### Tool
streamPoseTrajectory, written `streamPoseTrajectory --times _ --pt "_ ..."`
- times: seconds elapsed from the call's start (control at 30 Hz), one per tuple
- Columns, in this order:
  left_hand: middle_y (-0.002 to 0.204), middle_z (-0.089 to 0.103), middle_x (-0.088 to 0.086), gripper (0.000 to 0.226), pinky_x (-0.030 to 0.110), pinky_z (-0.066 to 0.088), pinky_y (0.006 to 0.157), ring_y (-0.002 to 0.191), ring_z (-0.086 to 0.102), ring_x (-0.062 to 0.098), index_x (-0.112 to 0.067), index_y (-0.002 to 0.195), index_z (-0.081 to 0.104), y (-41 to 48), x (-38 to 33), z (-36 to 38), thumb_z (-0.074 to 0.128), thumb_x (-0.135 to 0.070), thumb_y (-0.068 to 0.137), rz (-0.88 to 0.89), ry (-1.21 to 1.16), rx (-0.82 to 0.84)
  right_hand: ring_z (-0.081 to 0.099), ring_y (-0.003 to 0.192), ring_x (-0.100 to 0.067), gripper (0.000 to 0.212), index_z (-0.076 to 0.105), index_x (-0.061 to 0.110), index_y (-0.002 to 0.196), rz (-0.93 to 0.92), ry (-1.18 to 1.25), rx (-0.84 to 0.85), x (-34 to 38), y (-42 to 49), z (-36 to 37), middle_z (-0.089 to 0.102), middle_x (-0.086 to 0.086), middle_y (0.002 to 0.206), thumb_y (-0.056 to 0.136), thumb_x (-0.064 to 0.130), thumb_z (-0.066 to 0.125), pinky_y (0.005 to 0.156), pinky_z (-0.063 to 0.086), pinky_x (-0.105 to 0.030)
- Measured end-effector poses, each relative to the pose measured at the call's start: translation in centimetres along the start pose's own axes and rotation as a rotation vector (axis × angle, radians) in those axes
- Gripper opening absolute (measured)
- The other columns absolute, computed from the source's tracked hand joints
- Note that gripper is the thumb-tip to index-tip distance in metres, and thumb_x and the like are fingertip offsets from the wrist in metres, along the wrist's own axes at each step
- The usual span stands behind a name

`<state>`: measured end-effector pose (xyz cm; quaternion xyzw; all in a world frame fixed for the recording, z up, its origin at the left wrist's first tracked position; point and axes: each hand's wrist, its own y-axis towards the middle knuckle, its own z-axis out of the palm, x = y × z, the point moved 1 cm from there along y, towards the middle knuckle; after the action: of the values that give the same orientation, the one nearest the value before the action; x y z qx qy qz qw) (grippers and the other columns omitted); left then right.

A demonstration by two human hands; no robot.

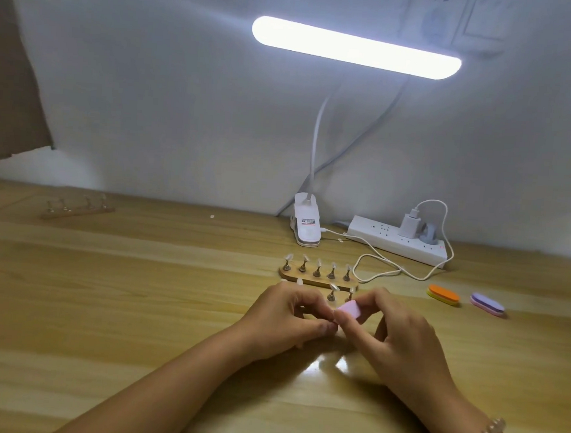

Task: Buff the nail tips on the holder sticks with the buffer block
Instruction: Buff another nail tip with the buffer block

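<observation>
My right hand (400, 336) pinches a small pink buffer block (349, 309) between thumb and fingers. My left hand (284, 312) curls its fingers round something small right against the block; the thing itself is hidden by the fingers. Just behind my hands stand two holder sticks with clear nail tips (332, 292), on a base hidden under my hands. Farther back a wooden holder base (317, 279) carries several more sticks with nail tips.
An orange-yellow buffer (443, 294) and a purple buffer (487, 303) lie to the right. A clip lamp base (305, 224), white cable and power strip (400, 241) sit at the back. Another wooden holder (77, 206) stands at far left on the wooden table (136, 307).
</observation>
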<state>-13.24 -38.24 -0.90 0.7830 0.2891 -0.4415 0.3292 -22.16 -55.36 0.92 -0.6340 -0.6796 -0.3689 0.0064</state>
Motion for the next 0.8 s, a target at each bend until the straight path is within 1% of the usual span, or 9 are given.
streamPoseTrajectory --times 0.13,0.2,0.27,0.37,0.43,0.5,0.57,0.73,0.8 --pt "0.081 0.072 -0.009 0.006 0.017 0.044 0.046 0.057 0.058 0.000 -0.013 0.088 0.078 0.0 0.1 0.0 0.077 -0.010 0.083 -0.008 -0.002 -0.001 0.051 0.058 -0.007 0.042 0.055 0.032 0.086 -0.072 -0.035 0.019 0.9 -0.7 0.1 0.058 0.021 0.076 0.073 0.072 0.056 0.051 0.033 -0.020" --pt "0.080 0.072 -0.011 0.006 0.018 0.044 0.047 0.059 0.059 -0.001 -0.020 0.086 0.077 0.0 0.1 0.0 0.078 -0.014 0.084 -0.009 -0.011 -0.009 0.051 0.058 -0.005 0.042 0.056 0.031 0.086 -0.008 0.021 0.011 0.6 -0.3 -0.1 0.059 0.020 0.076 0.074 0.071 0.060 0.054 0.037 -0.023" --pt "0.078 0.071 -0.012 0.010 0.018 0.044 0.047 0.059 0.059 -0.001 -0.026 0.084 0.076 0.0 0.1 0.0 0.078 -0.016 0.085 -0.003 -0.015 -0.015 0.051 0.059 -0.002 0.043 0.055 0.031 0.087 0.021 0.025 0.000 0.1 0.0 -0.1 0.059 0.020 0.078 0.073 0.071 0.054 0.057 0.039 -0.026" --pt "0.078 0.070 -0.012 0.020 0.018 0.045 0.048 0.062 0.060 0.003 -0.030 0.079 0.075 0.0 0.1 0.0 0.076 -0.010 0.084 -0.004 -0.021 -0.020 0.049 0.058 -0.002 0.042 0.055 0.030 0.088 -0.052 -0.040 0.013 0.7 -0.5 0.1 0.055 0.022 0.073 0.076 0.070 0.056 0.052 0.032 -0.020" --pt "0.078 0.070 -0.012 0.022 0.018 0.045 0.048 0.062 0.061 0.004 -0.028 0.080 0.075 0.0 0.1 0.0 0.074 -0.006 0.083 0.002 -0.021 -0.020 0.051 0.059 -0.003 0.042 0.055 0.031 0.088 -0.083 -0.037 0.046 1.0 -0.7 0.2 0.053 0.024 0.072 0.074 0.070 0.057 0.051 0.029 -0.016" --pt "0.078 0.070 -0.011 0.016 0.019 0.045 0.048 0.062 0.060 0.006 -0.024 0.082 0.076 0.0 0.2 0.0 0.075 -0.009 0.085 0.003 -0.026 -0.021 0.053 0.060 -0.006 0.040 0.057 0.031 0.088 -0.020 0.043 0.046 0.7 -0.3 0.0 0.058 0.023 0.076 0.074 0.068 0.060 0.054 0.034 -0.020" --pt "0.079 0.070 -0.009 0.009 0.020 0.044 0.048 0.062 0.059 0.010 -0.020 0.085 0.076 0.0 0.2 0.0 0.075 -0.011 0.087 0.002 -0.035 -0.017 0.053 0.060 -0.003 0.034 0.057 0.032 0.088 0.033 0.069 0.007 0.1 0.0 -0.1 0.062 0.022 0.081 0.076 0.063 0.062 0.059 0.038 -0.025" --pt "0.080 0.071 0.001 0.010 0.024 0.046 0.049 0.067 0.061 0.020 -0.009 0.090 0.075 0.1 0.4 0.0 0.068 -0.002 0.087 -0.001 -0.039 0.007 0.045 0.056 0.005 0.037 0.057 0.034 0.094 -0.103 -0.068 0.034 1.0 -0.8 0.5 0.059 0.024 0.082 0.077 0.066 0.054 0.052 0.033 -0.020" --pt "0.079 0.071 0.003 0.008 0.025 0.046 0.050 0.068 0.061 0.022 -0.008 0.091 0.074 0.1 0.4 0.0 0.068 -0.004 0.089 -0.003 -0.048 0.007 0.049 0.057 0.000 0.037 0.057 0.033 0.094 -0.064 -0.035 0.021 1.0 -0.6 0.2 0.060 0.023 0.081 0.077 0.067 0.057 0.052 0.035 -0.021"
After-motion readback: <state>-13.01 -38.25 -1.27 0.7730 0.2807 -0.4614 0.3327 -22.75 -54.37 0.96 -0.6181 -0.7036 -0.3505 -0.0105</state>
